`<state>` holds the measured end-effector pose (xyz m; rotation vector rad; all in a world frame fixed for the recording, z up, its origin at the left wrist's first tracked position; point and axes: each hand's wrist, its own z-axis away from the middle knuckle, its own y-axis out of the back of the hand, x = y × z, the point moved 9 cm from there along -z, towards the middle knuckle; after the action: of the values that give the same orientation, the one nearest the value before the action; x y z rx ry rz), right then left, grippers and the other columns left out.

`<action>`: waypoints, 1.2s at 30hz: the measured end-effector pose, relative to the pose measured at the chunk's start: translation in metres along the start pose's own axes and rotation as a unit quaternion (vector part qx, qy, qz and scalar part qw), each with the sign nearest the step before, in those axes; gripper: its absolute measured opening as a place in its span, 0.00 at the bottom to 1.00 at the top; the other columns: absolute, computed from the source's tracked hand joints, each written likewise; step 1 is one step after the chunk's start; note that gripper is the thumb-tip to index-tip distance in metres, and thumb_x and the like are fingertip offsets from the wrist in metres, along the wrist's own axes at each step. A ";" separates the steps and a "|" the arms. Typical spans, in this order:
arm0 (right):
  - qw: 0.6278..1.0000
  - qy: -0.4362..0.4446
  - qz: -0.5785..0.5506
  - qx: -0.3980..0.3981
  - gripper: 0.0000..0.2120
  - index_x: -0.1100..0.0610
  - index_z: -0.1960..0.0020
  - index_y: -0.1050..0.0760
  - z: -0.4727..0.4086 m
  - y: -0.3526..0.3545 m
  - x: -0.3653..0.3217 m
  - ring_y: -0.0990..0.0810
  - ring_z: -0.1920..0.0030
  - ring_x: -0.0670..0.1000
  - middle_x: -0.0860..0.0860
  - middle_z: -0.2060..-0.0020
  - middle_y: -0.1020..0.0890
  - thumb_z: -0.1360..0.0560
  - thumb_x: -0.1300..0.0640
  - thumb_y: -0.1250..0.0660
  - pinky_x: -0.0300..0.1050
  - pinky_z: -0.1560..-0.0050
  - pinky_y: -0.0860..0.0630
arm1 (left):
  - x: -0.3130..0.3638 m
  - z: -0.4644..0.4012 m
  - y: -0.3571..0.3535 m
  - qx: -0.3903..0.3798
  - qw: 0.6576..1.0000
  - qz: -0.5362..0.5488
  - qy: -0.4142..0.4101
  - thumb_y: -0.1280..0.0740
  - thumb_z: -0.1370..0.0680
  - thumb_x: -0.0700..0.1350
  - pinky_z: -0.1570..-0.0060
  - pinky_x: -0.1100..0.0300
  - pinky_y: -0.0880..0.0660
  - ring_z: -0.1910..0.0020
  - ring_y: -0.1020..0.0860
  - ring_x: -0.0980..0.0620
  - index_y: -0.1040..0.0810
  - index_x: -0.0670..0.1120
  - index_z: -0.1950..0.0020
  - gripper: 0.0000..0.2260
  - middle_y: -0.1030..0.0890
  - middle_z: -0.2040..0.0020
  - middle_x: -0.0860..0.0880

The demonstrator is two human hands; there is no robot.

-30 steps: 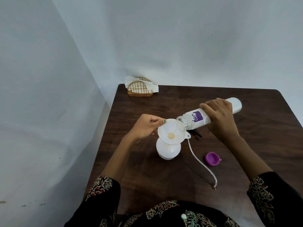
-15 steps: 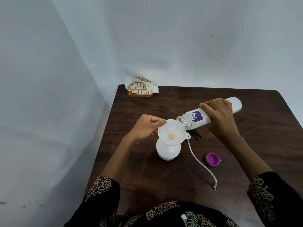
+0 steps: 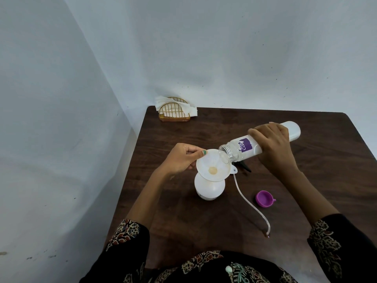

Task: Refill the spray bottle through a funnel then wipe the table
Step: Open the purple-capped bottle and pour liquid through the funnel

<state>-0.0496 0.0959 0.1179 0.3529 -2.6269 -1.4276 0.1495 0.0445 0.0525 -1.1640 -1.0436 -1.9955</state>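
Left hand (image 3: 181, 160): grip pinched on the rim of the white plastic funnel (image 3: 213, 167).
Funnel: seated in the neck of the upright white spray bottle (image 3: 209, 189) on the dark wooden bench (image 3: 204, 227).
Right hand (image 3: 275, 148): grip clamped round the tilted white refill bottle with a purple label (image 3: 247, 149), its open mouth over the funnel.
Beside the spray bottle: purple cap (image 3: 264, 198); sprayer tube (image 3: 251, 205).
Far corner: gold wire napkin holder (image 3: 174, 111).

White funnel (image 3: 212, 167) atop upright spray bottle (image 3: 210, 188)
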 end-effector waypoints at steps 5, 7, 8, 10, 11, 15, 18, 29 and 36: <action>1.000 -0.003 0.001 -0.007 0.30 0.58 0.45 0.31 0.000 -0.001 0.001 0.20 0.52 0.61 0.59 0.54 0.19 0.42 0.61 0.20 0.61 0.44 0.29 | 0.001 0.000 0.000 -0.002 1.000 0.001 0.000 0.35 0.22 0.46 0.69 0.70 0.28 0.62 0.24 0.54 0.19 0.45 0.43 0.11 0.17 0.50 0.44; 1.000 -0.003 0.002 -0.007 0.30 0.58 0.45 0.31 0.000 -0.002 0.001 0.20 0.52 0.61 0.59 0.54 0.19 0.42 0.61 0.20 0.61 0.44 0.29 | 0.001 0.000 0.000 -0.002 1.000 0.001 0.000 0.35 0.22 0.46 0.68 0.69 0.28 0.62 0.24 0.53 0.19 0.45 0.43 0.11 0.17 0.50 0.43; 1.000 -0.003 0.003 -0.008 0.30 0.58 0.46 0.31 0.000 -0.002 0.001 0.20 0.52 0.61 0.59 0.54 0.19 0.42 0.61 0.20 0.61 0.44 0.29 | 0.001 0.000 0.000 -0.003 1.000 0.002 0.001 0.35 0.22 0.45 0.68 0.68 0.28 0.61 0.24 0.52 0.19 0.45 0.43 0.11 0.17 0.50 0.43; 1.000 -0.003 0.004 -0.009 0.29 0.58 0.46 0.31 0.000 -0.003 0.001 0.20 0.52 0.61 0.59 0.54 0.19 0.42 0.60 0.20 0.61 0.44 0.29 | 0.002 0.000 -0.001 -0.005 1.000 0.003 0.001 0.35 0.22 0.45 0.66 0.67 0.27 0.59 0.23 0.51 0.19 0.45 0.43 0.11 0.17 0.50 0.45; 1.000 -0.003 0.004 -0.009 0.29 0.58 0.46 0.30 0.000 -0.003 0.001 0.20 0.52 0.61 0.59 0.54 0.19 0.41 0.60 0.20 0.61 0.44 0.29 | 0.002 0.000 -0.001 -0.005 1.000 0.003 0.001 0.35 0.22 0.45 0.66 0.66 0.27 0.59 0.23 0.51 0.19 0.45 0.43 0.11 0.17 0.50 0.46; 1.000 -0.002 0.003 -0.002 0.29 0.58 0.46 0.31 0.000 -0.001 0.001 0.21 0.52 0.61 0.59 0.54 0.19 0.41 0.61 0.20 0.60 0.44 0.29 | 0.002 0.000 0.000 -0.004 1.000 0.005 -0.002 0.35 0.22 0.45 0.69 0.69 0.28 0.62 0.24 0.54 0.19 0.45 0.43 0.10 0.17 0.50 0.45; 1.000 0.000 0.004 0.001 0.29 0.58 0.46 0.31 -0.001 0.000 -0.001 0.20 0.52 0.61 0.59 0.54 0.19 0.41 0.61 0.20 0.60 0.44 0.29 | 0.001 0.000 0.000 -0.001 1.000 0.007 0.000 0.35 0.22 0.45 0.69 0.70 0.28 0.61 0.23 0.52 0.19 0.46 0.43 0.10 0.16 0.50 0.45; 1.000 -0.005 0.006 0.004 0.26 0.60 0.47 0.27 -0.002 0.001 0.001 0.21 0.52 0.61 0.59 0.54 0.19 0.41 0.62 0.21 0.61 0.44 0.30 | 0.002 0.000 0.001 0.001 1.000 0.001 -0.001 0.35 0.22 0.45 0.69 0.70 0.28 0.62 0.24 0.54 0.19 0.46 0.44 0.10 0.17 0.55 0.51; 1.000 -0.002 0.008 0.008 0.26 0.59 0.46 0.30 -0.001 0.002 0.001 0.21 0.52 0.61 0.59 0.54 0.19 0.40 0.61 0.21 0.59 0.44 0.30 | 0.001 0.001 0.001 0.000 1.000 0.002 0.004 0.35 0.22 0.45 0.67 0.67 0.28 0.61 0.24 0.53 0.19 0.46 0.43 0.10 0.17 0.53 0.48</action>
<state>-0.0505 0.0957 0.1197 0.3322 -2.6398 -1.4036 0.1504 0.0451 0.0542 -1.1565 -1.0386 -1.9952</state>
